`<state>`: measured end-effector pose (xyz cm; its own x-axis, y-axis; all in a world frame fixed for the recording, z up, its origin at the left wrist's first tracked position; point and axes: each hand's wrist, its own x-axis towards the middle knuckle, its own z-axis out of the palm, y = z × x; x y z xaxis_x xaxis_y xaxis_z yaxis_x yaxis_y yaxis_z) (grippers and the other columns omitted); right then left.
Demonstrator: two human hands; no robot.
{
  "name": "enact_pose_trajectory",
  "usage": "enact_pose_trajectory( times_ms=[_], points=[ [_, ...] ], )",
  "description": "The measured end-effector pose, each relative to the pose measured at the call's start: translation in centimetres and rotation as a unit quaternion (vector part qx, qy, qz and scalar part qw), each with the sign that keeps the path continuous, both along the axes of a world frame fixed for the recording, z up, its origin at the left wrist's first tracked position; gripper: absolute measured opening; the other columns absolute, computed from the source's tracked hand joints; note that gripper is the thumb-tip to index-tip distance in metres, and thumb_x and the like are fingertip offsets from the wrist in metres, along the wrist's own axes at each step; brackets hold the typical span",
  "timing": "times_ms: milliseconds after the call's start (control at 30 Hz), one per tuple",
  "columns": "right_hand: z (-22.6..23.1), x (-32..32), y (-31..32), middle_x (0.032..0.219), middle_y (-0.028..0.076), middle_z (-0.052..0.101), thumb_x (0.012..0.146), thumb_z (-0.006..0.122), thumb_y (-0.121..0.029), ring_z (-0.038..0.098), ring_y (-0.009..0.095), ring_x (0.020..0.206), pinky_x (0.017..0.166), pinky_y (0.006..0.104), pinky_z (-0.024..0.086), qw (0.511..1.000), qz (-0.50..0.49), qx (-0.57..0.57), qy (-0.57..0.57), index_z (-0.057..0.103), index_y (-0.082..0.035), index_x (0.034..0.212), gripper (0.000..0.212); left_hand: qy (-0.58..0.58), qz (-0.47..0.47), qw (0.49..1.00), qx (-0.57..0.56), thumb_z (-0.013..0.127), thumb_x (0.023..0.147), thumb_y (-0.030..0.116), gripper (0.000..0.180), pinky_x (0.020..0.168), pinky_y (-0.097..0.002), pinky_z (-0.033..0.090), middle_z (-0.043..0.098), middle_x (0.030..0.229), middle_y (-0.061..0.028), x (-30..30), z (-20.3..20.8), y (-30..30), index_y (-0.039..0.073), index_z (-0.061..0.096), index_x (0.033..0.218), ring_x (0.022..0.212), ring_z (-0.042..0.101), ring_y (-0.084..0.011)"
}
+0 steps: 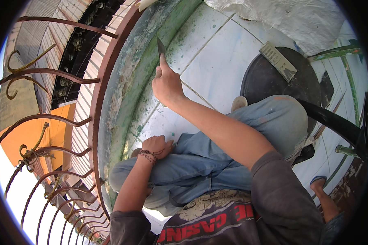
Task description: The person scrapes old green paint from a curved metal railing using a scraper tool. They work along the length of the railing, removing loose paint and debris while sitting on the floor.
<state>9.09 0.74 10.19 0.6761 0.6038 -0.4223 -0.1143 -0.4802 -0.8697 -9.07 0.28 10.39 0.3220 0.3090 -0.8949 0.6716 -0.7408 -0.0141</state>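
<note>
My right hand [167, 83] is closed round a scraper, its index finger stretched along the dark, pointed-looking blade [160, 45]. The handle is mostly hidden in my fist. The blade's tip lies at the worn green ledge [137, 87], where paint is patchy and peeling. On my bent knee rests my left hand [156, 147], its fingers curled in and a braided bracelet round the wrist. Nothing shows in that hand, though its palm is hidden. White floor tiles [208, 77] beside the ledge carry green specks and flakes.
A brown metal railing [100, 98] curves along the left, with roofs beyond. To my right is a round black seat-like disc [261, 77] bearing a flat pale packet [279, 61]. A white sack [290, 24] lies behind it. Someone's sandalled foot [318, 182] shows lower right.
</note>
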Motion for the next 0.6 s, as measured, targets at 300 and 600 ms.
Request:
enact_pose_trajectory(
  times_ms=[300, 600],
  points=[
    [-1.2, 0.3, 0.2, 0.111, 0.03, 0.063, 0.102, 0.035, -0.018, 0.063, 0.043, 0.103, 0.09, 0.0484, 0.051, 1.0, -0.007, 0.028, 0.002, 0.026, -0.002, 0.151, 0.052, 0.003, -0.003, 1.0, 0.001, 0.05, 0.092, 0.05, 0.055, 0.092, -0.0443, 0.05, 0.068, 0.105, -0.0243, 0.2, 0.1, 0.0, 0.0, 0.067, 0.104, 0.103, 0.065, -0.0365],
    [-0.9, 1.8, 0.2, 0.114, 0.03, 0.062, 0.102, 0.035, -0.017, 0.062, 0.042, 0.106, 0.093, 0.0475, 0.05, 0.999, -0.001, 0.043, 0.03, 0.025, -0.001, 0.151, 0.052, -0.001, -0.006, 1.0, 0.0, 0.05, 0.092, 0.05, 0.055, 0.091, -0.0446, 0.051, 0.069, 0.103, -0.0242, 0.3, 0.4, -0.1, 0.0, 0.068, 0.103, 0.101, 0.066, -0.037]
  ],
)
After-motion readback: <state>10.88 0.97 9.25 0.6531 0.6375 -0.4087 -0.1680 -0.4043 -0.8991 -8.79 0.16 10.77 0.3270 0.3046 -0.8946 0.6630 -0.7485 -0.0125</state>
